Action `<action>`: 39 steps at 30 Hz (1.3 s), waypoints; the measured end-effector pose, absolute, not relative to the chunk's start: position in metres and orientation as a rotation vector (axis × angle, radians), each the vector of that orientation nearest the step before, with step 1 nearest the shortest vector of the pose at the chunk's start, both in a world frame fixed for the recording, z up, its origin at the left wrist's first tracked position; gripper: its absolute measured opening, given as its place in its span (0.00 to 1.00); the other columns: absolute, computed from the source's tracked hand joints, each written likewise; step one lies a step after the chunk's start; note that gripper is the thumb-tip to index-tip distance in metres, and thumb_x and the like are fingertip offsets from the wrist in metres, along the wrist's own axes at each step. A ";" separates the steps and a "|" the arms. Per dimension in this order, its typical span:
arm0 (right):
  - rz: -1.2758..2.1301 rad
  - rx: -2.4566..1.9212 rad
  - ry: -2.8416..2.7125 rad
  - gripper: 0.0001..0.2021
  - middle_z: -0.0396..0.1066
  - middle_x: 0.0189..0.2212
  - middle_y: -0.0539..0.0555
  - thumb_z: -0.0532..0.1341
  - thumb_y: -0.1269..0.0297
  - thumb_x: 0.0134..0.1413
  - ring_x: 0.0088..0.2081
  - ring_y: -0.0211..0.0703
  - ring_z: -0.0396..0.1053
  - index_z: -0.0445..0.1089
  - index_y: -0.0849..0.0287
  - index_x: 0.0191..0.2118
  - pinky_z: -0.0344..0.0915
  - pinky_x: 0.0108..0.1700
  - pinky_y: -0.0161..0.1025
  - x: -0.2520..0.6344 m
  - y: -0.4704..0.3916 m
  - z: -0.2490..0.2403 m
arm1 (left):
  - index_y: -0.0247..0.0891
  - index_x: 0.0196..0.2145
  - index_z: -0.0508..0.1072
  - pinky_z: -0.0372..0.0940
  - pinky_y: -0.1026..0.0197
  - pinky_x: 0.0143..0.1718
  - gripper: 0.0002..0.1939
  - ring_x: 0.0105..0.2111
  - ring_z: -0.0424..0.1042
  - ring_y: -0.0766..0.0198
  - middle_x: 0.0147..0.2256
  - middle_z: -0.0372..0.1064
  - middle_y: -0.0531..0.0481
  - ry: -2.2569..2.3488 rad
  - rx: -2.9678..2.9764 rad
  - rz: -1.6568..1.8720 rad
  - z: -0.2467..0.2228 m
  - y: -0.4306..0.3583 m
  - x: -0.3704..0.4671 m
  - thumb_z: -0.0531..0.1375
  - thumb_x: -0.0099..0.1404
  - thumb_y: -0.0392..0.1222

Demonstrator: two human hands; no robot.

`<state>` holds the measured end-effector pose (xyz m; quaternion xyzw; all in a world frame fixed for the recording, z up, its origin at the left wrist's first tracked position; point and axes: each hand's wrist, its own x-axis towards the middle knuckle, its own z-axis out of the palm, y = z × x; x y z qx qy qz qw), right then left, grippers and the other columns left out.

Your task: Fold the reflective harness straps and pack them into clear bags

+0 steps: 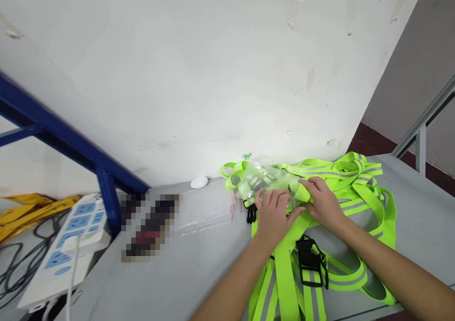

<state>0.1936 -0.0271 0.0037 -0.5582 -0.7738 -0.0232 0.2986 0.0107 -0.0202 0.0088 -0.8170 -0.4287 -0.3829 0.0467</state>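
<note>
A clear plastic bag with dark buckle pieces showing inside lies near the wall. My left hand is closed on the bag's near side, its fingers bent over the plastic. Just to the right, my right hand pinches a folded neon-green strap at the bag's right end; whether the fold is inside the plastic I cannot tell. Loose neon-green reflective straps with grey stripes spread around and under both hands. A black buckle sits on them below my hands, and a smaller black clip is left of my left hand.
Flat clear bags lie on the grey tabletop, near a white oval object by the wall. Further left are a blurred-out item, a blue metal frame, a white power strip and dark cables.
</note>
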 end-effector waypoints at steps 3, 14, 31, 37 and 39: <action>-0.112 -1.478 -2.080 0.29 0.63 0.46 0.62 0.55 0.78 0.46 0.48 0.55 0.62 0.60 0.60 0.57 0.70 0.43 0.48 0.192 -0.027 0.002 | 0.38 0.31 0.69 0.53 0.45 0.50 0.11 0.41 0.65 0.53 0.36 0.70 0.45 -1.455 -2.491 -1.004 0.010 -0.019 0.014 0.60 0.62 0.50; -0.467 -1.594 -2.301 0.39 0.66 0.48 0.63 0.53 0.85 0.45 0.43 0.55 0.63 0.51 0.61 0.66 0.70 0.43 0.48 0.170 -0.031 0.005 | 0.38 0.29 0.67 0.51 0.49 0.45 0.08 0.37 0.63 0.57 0.30 0.67 0.49 -1.413 -2.491 -0.899 0.007 -0.018 0.016 0.52 0.66 0.36; 0.318 -1.445 -1.612 0.22 0.65 0.46 0.59 0.58 0.68 0.51 0.50 0.54 0.64 0.66 0.58 0.55 0.62 0.54 0.52 0.203 -0.014 0.010 | 0.37 0.31 0.68 0.53 0.59 0.27 0.04 0.25 0.60 0.64 0.23 0.65 0.51 -0.436 -2.782 -1.221 0.001 -0.032 0.012 0.54 0.62 0.33; 1.165 -1.282 -0.999 0.18 0.75 0.43 0.57 0.67 0.58 0.46 0.42 0.55 0.72 0.72 0.58 0.43 0.67 0.45 0.49 0.198 -0.022 0.028 | 0.38 0.43 0.64 0.61 0.59 0.33 0.08 0.31 0.64 0.63 0.33 0.65 0.48 -1.364 -2.896 -1.655 -0.002 -0.021 0.013 0.50 0.69 0.41; 1.411 -1.202 -0.887 0.18 0.77 0.40 0.56 0.69 0.60 0.43 0.38 0.54 0.74 0.73 0.58 0.42 0.69 0.40 0.46 0.194 -0.028 0.032 | 0.39 0.50 0.61 0.63 0.58 0.35 0.14 0.32 0.64 0.63 0.37 0.63 0.48 -1.703 -2.859 -1.780 0.001 -0.019 0.012 0.49 0.70 0.47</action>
